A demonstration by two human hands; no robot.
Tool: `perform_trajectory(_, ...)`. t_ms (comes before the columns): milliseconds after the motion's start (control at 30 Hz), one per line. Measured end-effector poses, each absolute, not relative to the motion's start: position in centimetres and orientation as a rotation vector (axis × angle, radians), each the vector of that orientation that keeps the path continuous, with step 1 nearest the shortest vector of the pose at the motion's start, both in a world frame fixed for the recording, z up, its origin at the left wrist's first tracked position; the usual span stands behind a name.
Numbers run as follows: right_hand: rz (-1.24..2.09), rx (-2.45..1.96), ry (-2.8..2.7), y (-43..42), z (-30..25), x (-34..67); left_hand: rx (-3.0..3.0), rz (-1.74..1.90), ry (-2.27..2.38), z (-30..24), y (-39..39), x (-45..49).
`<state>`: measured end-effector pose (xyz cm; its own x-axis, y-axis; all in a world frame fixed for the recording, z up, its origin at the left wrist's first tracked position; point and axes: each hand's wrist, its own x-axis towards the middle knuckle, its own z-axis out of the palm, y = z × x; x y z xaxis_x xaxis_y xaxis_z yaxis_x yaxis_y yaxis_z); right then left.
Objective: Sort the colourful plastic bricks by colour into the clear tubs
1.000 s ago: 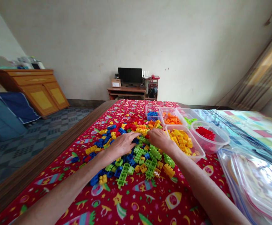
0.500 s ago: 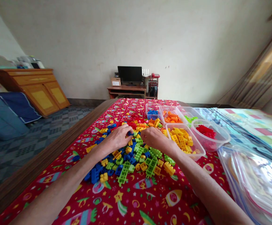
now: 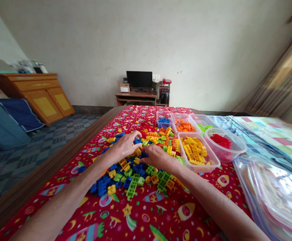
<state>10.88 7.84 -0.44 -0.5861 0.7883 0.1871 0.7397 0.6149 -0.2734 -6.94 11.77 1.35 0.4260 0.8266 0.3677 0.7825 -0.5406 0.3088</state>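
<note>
A mixed pile of plastic building bricks in blue, yellow, green, orange and red lies in front of me. My left hand [image 3: 127, 144] is over its far left part, thumb and fingers apart around blue bricks [image 3: 136, 141], with nothing visibly held. Close beside it, my right hand [image 3: 157, 156] reaches into the middle of the pile, thumb and fingers spread over dark blue bricks [image 3: 143, 155]; its palm side is hidden. Long green bricks [image 3: 133, 184] lie at the near edge. To the right, a clear tub [image 3: 215, 164] contains yellow bricks [image 3: 194, 150].
Behind it stand clear containers with blue bricks [image 3: 164, 122], orange bricks [image 3: 184, 125] and green bricks [image 3: 204, 127]. A round tub [image 3: 242, 147] contains red bricks [image 3: 221, 140]. Clear lids [image 3: 274, 194] are stacked at right. A red patterned cloth [image 3: 146, 221] covers the table.
My right hand has moved left and slightly nearer, its fingers spreading from a curled shape. My left hand has shifted slightly left, and its thumb and fingers have parted.
</note>
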Motion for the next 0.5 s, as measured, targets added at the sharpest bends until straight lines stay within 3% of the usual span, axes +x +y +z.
perform_trajectory(200, 0.433, -1.297, -2.697, 8.8, 0.7, 11.8, 2.653, 0.635, 1.427, 1.5, 11.5, -6.8)
perform_trajectory(500, 0.384, -1.241, -2.708, 8.7, 1.2, 12.6, 2.783, 0.537, 1.295, 1.5, 11.1, -6.9)
